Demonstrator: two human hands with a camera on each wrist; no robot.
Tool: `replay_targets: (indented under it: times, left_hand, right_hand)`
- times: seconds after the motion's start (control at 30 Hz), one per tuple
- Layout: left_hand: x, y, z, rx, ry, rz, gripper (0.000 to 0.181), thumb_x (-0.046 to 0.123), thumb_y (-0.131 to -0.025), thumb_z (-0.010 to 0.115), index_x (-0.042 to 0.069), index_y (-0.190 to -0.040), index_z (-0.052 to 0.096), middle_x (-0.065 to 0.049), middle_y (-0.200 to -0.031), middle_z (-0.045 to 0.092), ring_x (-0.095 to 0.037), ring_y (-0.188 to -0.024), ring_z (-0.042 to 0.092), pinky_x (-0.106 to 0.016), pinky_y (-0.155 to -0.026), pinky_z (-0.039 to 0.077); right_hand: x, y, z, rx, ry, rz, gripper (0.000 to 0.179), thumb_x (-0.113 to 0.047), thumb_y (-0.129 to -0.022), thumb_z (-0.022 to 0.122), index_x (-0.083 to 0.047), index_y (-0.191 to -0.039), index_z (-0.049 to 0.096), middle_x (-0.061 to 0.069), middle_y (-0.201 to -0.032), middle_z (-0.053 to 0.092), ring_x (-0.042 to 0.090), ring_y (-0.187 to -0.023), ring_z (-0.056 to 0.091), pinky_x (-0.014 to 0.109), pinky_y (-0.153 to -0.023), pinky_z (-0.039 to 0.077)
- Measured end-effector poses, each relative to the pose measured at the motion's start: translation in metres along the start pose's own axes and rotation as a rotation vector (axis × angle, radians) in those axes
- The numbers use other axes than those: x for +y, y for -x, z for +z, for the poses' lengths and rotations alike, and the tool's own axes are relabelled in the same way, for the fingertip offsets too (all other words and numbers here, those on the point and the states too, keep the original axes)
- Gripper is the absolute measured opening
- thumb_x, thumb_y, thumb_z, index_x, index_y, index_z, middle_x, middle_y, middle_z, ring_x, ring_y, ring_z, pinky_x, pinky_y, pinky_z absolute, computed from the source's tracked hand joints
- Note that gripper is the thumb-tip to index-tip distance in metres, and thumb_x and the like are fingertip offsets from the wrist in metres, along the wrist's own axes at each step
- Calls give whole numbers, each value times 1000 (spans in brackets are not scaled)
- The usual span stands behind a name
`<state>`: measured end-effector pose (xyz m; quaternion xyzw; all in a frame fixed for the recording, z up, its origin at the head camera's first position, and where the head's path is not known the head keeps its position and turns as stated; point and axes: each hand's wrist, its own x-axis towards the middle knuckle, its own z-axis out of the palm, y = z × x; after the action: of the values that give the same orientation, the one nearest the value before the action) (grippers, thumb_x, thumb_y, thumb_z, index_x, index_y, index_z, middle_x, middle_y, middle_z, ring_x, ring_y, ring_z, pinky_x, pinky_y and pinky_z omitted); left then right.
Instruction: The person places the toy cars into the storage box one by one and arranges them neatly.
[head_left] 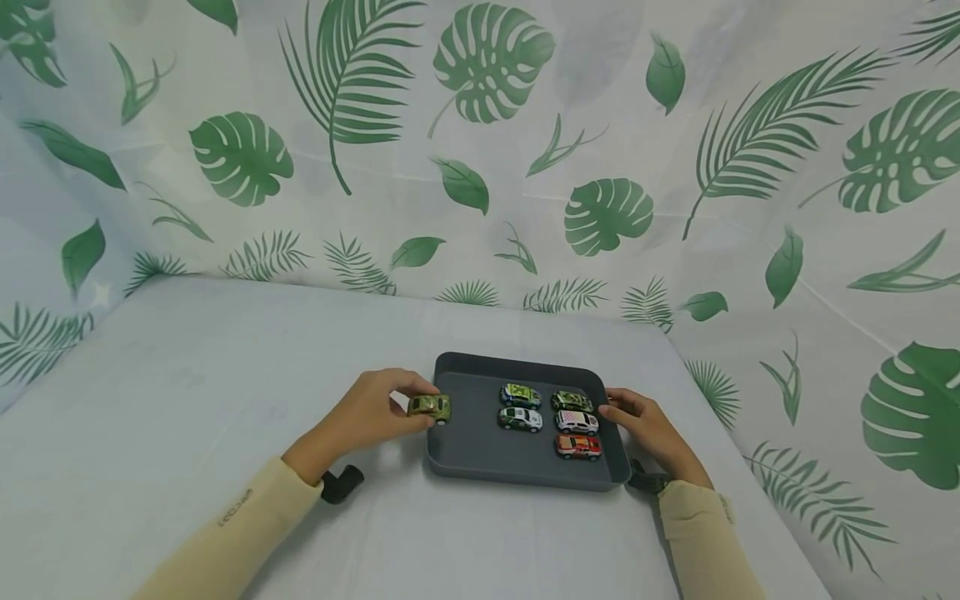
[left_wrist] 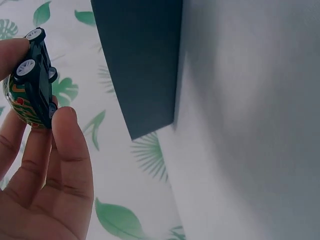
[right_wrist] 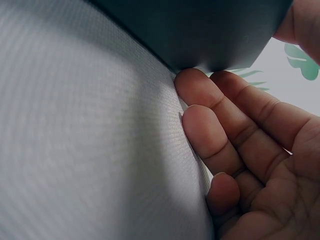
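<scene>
My left hand (head_left: 378, 410) pinches a green camouflage toy car (head_left: 430, 407) by its ends, just over the left rim of a dark grey tray (head_left: 465, 433). In the left wrist view, the toy car (left_wrist: 37, 80) shows its black underside and white wheels. At the opposite end, my right hand (head_left: 643, 425) grips the tray's right wall, thumb over the rim. The right wrist view has its fingertips (right_wrist: 197, 85) against the outer wall. Inside the tray, a lime-green car (head_left: 521, 394) and a white-and-green car (head_left: 520, 419) form one column.
Farther right in the tray, a dark green camouflage car (head_left: 572, 402), a white-and-pink car (head_left: 577, 422) and a red-orange car (head_left: 577, 447) make a second column. The tray stands on a white-covered table (head_left: 225, 375). Leaf-patterned cloth (head_left: 510, 150) hangs behind and at both sides.
</scene>
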<state>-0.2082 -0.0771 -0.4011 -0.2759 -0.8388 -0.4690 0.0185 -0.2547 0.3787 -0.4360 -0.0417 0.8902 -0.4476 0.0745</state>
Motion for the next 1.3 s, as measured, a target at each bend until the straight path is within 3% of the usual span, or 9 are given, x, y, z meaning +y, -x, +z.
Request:
replay_targets:
  times: [0.2,0.4,0.87,1.3]
  left_hand:
    - [6,-3,11,-6,12,-2,29,12,-91,87,8,-119,81,-2,-115,77,-17,-104,70,-30,-80,62]
    - [13,-8,21,-9,13,-1,29,13,-91,87,9,-119,81,1,-113,77,-16,-104,69,-36,-83,63]
    - [24,-21,44,-39,98,17,30,8,-91,89,7,-119,80,-5,-114,76,-13,-96,71,-23,-80,61]
    - [31,-28,65,-55,86,3,30,10,-92,89,8,-121,81,-5,-114,78,-16,-95,73,-25,-78,60]
  right_hand:
    - [-1,1,1,-1,-2,12,62,-26,-111,63,13,-155,45,26,-135,65,34,-126,62,65,-117,40]
    - [0,2,0,2,-4,8,61,-26,-111,63,14,-154,45,24,-134,66,24,-120,63,65,-117,41]
    - [-2,5,-1,16,18,-4,61,-25,-110,63,14,-153,47,23,-131,67,22,-118,64,63,-116,43]
    - [-2,2,-1,0,7,-9,61,-25,-111,62,14,-155,45,23,-133,67,30,-123,63,64,-116,42]
